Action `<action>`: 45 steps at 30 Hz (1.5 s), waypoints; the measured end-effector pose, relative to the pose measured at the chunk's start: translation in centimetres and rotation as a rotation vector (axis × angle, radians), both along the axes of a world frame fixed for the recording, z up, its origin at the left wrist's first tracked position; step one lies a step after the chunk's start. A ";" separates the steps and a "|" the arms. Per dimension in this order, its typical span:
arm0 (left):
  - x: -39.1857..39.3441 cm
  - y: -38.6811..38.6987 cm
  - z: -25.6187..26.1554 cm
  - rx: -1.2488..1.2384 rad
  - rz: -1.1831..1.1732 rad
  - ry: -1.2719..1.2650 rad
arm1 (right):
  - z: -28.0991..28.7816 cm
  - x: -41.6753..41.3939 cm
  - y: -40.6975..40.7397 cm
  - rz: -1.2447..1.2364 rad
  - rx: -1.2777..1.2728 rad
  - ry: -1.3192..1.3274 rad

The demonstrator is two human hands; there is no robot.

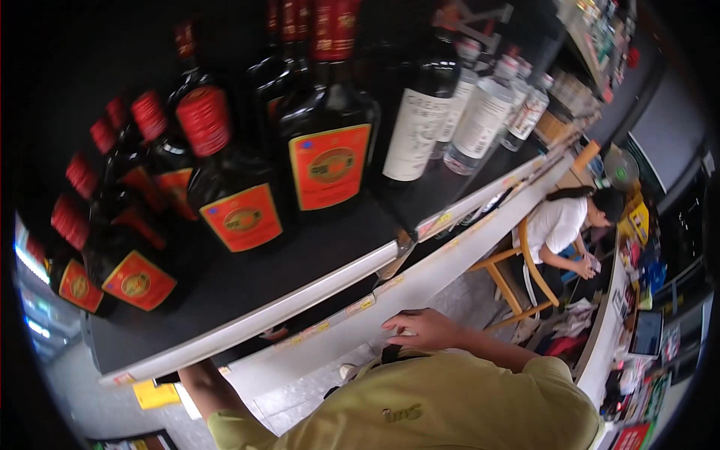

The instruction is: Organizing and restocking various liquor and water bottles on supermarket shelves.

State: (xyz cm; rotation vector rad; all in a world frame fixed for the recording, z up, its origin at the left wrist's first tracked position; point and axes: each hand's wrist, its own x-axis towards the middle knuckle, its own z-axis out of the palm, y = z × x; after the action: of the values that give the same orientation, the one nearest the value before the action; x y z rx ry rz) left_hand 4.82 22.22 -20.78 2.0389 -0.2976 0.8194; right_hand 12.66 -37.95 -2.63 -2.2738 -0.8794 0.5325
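My right hand (419, 329) is in front of my body, just below the front edge of the lower shelf (343, 323). Its fingers are loosely curled and apart, and nothing plain shows between them. My left forearm reaches under the upper black shelf (270, 270), which hides my left hand. On that shelf stand several dark bottles with red caps and orange labels; the nearest are one large bottle (332, 163) and a shorter one (239, 214). To their right stand a dark bottle with a white label (419, 132) and several clear bottles, one (481, 121) near the edge.
At the right, a person in a white shirt (562, 225) sits on a wooden chair (526, 264), holding a small object at a cluttered counter (599, 332). Price tags line the shelf edges. A yellow item (156, 395) lies low at the left, below the shelf's end.
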 end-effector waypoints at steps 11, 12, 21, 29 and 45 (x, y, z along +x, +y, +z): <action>1.6 2.2 1.8 0.059 0.280 0.094 | 9.7 6.9 -11.2 -0.877 0.392 -0.640; 2.4 1.7 2.4 0.061 0.322 0.107 | 11.2 8.4 -11.8 -0.925 0.436 -0.706; -1.3 -1.2 3.1 0.081 0.790 0.195 | 16.8 29.1 -24.3 -1.227 0.725 -0.872; -9.0 -24.1 10.0 -0.527 1.070 -0.033 | 13.7 35.6 -28.1 -1.036 0.701 -0.627; -5.8 -44.1 16.9 -0.399 0.928 -0.095 | 15.8 23.2 -24.8 -1.274 0.965 -0.815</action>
State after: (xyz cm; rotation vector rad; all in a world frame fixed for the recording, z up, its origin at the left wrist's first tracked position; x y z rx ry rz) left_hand -1.03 -21.87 -3.84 1.7054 0.7697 1.3890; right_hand 35.85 -62.77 13.15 -1.5661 0.1732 -1.1740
